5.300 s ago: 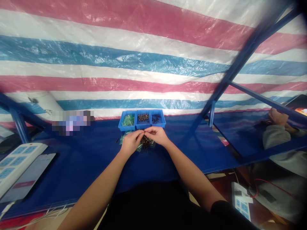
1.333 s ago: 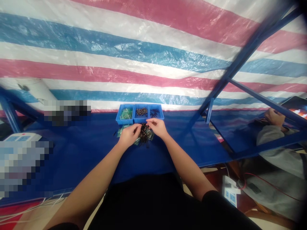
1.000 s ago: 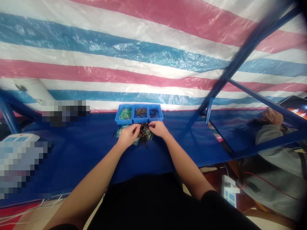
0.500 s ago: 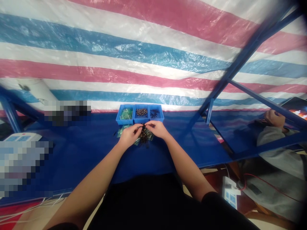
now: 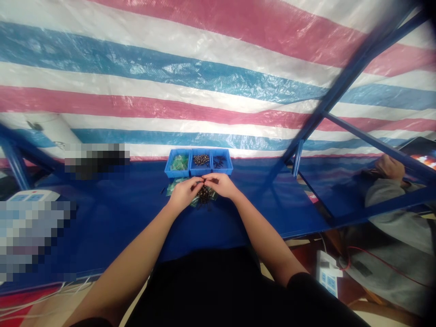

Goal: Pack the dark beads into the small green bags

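My left hand (image 5: 185,194) and my right hand (image 5: 220,184) meet fingertip to fingertip above a pile of small dark and brassy pieces (image 5: 205,196). Both are closed in a pinch; what sits between the fingers is too small to make out. Greenish clear packets (image 5: 174,185) lie under and around the pile. Just beyond the hands stand three blue bins side by side: the left bin (image 5: 177,173) holds green-clear packets, the middle bin (image 5: 200,172) small brassy-dark pieces, the right bin (image 5: 222,171) thin black pieces.
The blue table (image 5: 272,200) runs under everything, with a striped tarp (image 5: 204,100) behind. Blue metal frame bars (image 5: 298,156) rise at the right. Beyond them sits another person in a grey sleeve (image 5: 384,204). A white power strip (image 5: 327,274) hangs low right; another (image 5: 34,195) lies left.
The fingertips of my two hands have drawn closer together, my right hand shifting slightly left and down. The bins and pile look the same.
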Demonstrator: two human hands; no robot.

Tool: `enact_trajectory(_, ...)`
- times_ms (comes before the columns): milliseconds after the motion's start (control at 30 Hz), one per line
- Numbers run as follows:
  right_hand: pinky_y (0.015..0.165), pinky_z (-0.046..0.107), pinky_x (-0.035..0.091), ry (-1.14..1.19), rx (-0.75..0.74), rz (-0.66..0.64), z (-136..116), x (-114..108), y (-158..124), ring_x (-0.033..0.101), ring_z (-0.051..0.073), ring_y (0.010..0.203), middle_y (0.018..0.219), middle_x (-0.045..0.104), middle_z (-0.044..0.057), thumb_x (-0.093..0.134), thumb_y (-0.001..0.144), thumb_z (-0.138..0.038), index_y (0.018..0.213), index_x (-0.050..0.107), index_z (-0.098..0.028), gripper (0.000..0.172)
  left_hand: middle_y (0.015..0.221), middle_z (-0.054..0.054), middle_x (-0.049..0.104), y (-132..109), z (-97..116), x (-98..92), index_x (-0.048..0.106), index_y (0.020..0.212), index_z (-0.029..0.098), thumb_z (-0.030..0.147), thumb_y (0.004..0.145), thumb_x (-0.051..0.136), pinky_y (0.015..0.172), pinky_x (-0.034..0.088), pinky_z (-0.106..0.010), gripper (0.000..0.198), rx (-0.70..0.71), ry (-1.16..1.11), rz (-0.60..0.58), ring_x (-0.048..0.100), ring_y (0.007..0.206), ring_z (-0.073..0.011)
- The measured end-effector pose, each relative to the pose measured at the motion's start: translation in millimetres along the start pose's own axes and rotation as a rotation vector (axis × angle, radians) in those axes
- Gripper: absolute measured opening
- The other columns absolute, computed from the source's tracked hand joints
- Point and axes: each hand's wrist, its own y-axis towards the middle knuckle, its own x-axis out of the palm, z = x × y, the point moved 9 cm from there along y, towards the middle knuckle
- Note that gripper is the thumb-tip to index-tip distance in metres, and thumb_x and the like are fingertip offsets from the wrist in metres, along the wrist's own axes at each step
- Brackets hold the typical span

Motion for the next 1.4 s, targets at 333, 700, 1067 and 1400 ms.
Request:
enact_trajectory(333, 0.069, 0.027, 0.049, -0.021, 0.007, 0.097, -6.1, -7.8, -0.3, 0.063, 0.015, 0.074, 0.091, 0.072, 0.006, 0.064, 0.08, -0.037, 0.095, 0.072, -0.017, 0.027, 0.076, 0.0, 0.068, -0.4, -2.9, 0.0, 0.062, 0.102, 0.022, 0.043, 0.093, 0.044, 0.06, 0.044, -0.023, 0.029, -0.047, 0.019, -0.022, 0.063, 0.063, -0.0143)
enact_trajectory(700, 0.068, 0.027, 0.049, -0.015, 0.005, 0.093, -4.3, -6.3, -0.7, 0.062, 0.014, 0.071, 0.09, 0.072, 0.006, 0.063, 0.081, -0.039, 0.095, 0.072, -0.017, 0.028, 0.07, 0.001, 0.064, -0.3, -1.2, -3.4, 0.062, 0.102, 0.022, 0.045, 0.093, 0.044, 0.059, 0.043, -0.022, 0.03, -0.044, 0.002, -0.001, 0.06, 0.06, -0.0128)
enact_trajectory(1067, 0.064, 0.025, 0.049, -0.026, 0.004, 0.125, -4.9, -8.4, -0.7, 0.06, 0.013, 0.067, 0.088, 0.072, 0.007, 0.064, 0.08, -0.038, 0.095, 0.072, -0.015, 0.029, 0.077, 0.0, 0.069, -1.5, -3.5, -3.9, 0.063, 0.109, 0.023, 0.043, 0.092, 0.047, 0.061, 0.044, -0.021, 0.032, -0.057, -0.005, 0.018, 0.061, 0.062, -0.0118)
enact_trajectory(1400, 0.063, 0.024, 0.048, -0.02, -0.011, 0.122, -5.9, -5.9, -1.1, 0.061, 0.013, 0.068, 0.087, 0.072, 0.006, 0.064, 0.079, -0.036, 0.096, 0.072, -0.015, 0.028, 0.076, 0.001, 0.069, -1.3, -3.9, -3.4, 0.065, 0.104, 0.022, 0.04, 0.093, 0.047, 0.06, 0.043, -0.021, 0.027, -0.043, 0.009, 0.021, 0.062, 0.062, -0.0119)
